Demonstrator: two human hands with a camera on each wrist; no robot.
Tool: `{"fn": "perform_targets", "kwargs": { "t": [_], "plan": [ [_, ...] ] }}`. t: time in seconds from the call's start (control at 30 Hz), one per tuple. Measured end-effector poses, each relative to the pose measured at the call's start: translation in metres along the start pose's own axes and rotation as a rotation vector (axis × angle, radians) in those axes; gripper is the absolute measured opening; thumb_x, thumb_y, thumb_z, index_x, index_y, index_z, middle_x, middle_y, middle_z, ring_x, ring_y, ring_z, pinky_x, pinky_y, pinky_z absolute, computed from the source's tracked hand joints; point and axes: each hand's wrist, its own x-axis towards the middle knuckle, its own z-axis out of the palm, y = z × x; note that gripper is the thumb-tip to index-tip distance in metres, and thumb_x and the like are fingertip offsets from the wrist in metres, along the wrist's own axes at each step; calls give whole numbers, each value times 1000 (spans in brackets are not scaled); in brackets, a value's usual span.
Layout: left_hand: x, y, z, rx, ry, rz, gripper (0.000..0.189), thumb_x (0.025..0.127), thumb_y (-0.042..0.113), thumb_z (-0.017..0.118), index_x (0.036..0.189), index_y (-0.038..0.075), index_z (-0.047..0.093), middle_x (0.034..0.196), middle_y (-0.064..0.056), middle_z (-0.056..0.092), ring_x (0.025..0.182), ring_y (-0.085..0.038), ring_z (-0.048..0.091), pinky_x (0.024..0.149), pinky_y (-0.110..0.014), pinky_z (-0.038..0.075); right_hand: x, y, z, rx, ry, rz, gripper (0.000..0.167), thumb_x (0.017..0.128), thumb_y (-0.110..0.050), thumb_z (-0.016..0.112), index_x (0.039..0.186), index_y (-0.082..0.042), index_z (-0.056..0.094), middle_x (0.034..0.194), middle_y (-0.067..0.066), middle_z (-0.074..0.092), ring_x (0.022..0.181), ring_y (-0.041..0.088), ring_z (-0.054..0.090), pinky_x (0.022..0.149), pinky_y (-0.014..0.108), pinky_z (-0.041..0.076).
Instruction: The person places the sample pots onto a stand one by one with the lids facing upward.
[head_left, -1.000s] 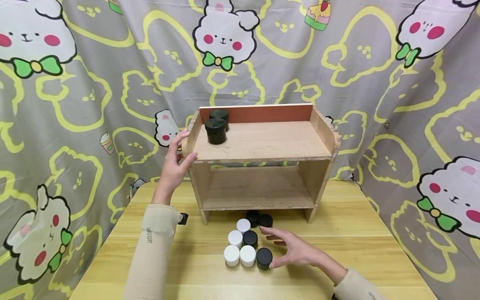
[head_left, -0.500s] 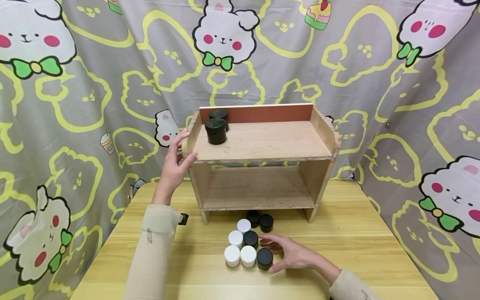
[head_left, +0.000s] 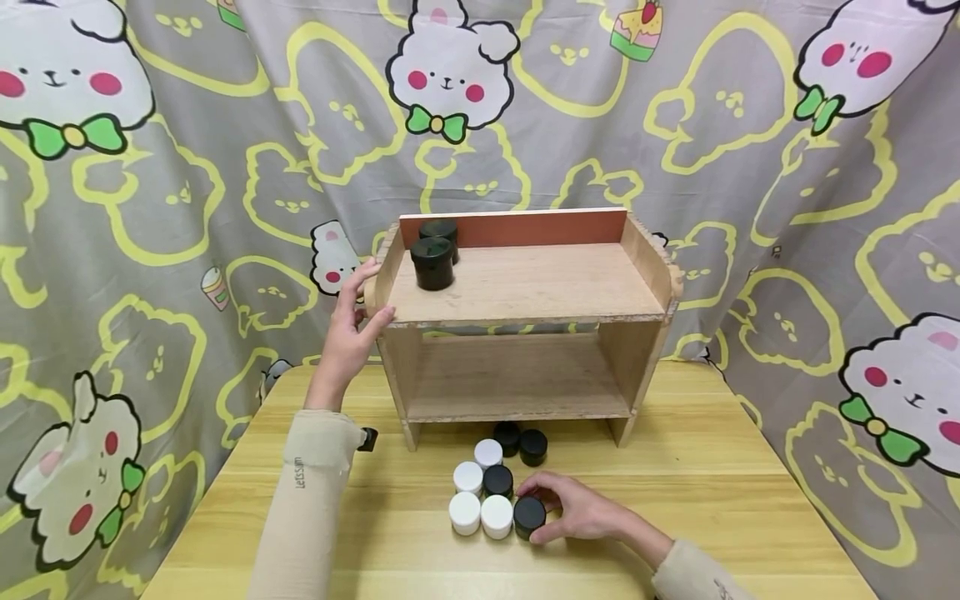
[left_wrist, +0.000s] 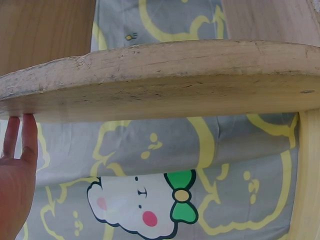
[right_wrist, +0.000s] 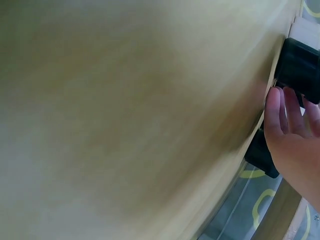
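Note:
A small two-tier wooden shelf [head_left: 540,287] stands on the table, two dark lidded jars [head_left: 433,265] at the left of its upper tier. My left hand [head_left: 351,333] holds the shelf's left side panel, thumb at the front edge and fingers on the outside; in the left wrist view two fingertips meet the panel [left_wrist: 165,95]. In front of the shelf, my right hand [head_left: 581,508] grips a black lidded jar [head_left: 529,517] at the near right of a cluster, thumb in front and fingers behind. That black jar [right_wrist: 299,67] shows beside the fingers in the right wrist view.
Several white-lidded jars [head_left: 465,512] stand left of the gripped jar. Another black jar [head_left: 498,481] sits just behind, and two more black jars [head_left: 533,447] are near the shelf's foot. A patterned curtain [head_left: 570,108] surrounds the wooden table [head_left: 705,475].
My right hand has moved slightly left and its fingers have drawn in around the near black jar. The white and black jars behind it have shifted slightly left. My left hand stays on the shelf.

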Motion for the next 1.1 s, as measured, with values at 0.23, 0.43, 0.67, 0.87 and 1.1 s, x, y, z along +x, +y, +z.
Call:
{"fn": "perform_targets", "kwargs": {
  "t": [0.23,0.43,0.67,0.87,1.1],
  "plan": [
    [1,-12,-1,-11,1,-1,62,99,1,64,155,15,41,168,3,31,138,-26,44,96,-35,40,2,-1,0,34,-10,22,47,85,-12,86,126,-12,64,125,8,63,109,9,62,95,26,53],
    [-2,12,0,1,-7,-1,60,99,-1,63,153,6,39,169,-10,30,138,-34,43,96,-37,41,2,-4,-1,24,-9,37,45,86,-15,85,126,-12,65,121,6,65,107,11,62,92,25,52],
    [-3,12,-1,-14,-6,-17,60,99,1,63,154,6,39,169,-7,31,138,-28,43,96,-33,40,0,-5,-2,-11,8,29,44,87,-19,85,125,-13,66,117,4,66,103,10,64,91,25,54],
    [-3,10,0,-17,-4,-25,60,100,2,63,154,8,39,169,-5,30,137,-28,42,96,-32,40,-1,-11,-4,-27,23,28,43,87,-22,85,125,-13,66,114,4,66,97,9,65,88,26,55],
    [-2,10,0,-13,-5,-21,61,100,2,63,155,8,39,169,-4,31,138,-30,42,96,-33,40,-1,-18,-9,-38,46,45,43,88,-25,85,125,-16,66,114,3,66,98,10,66,89,27,55]
  ]
}}
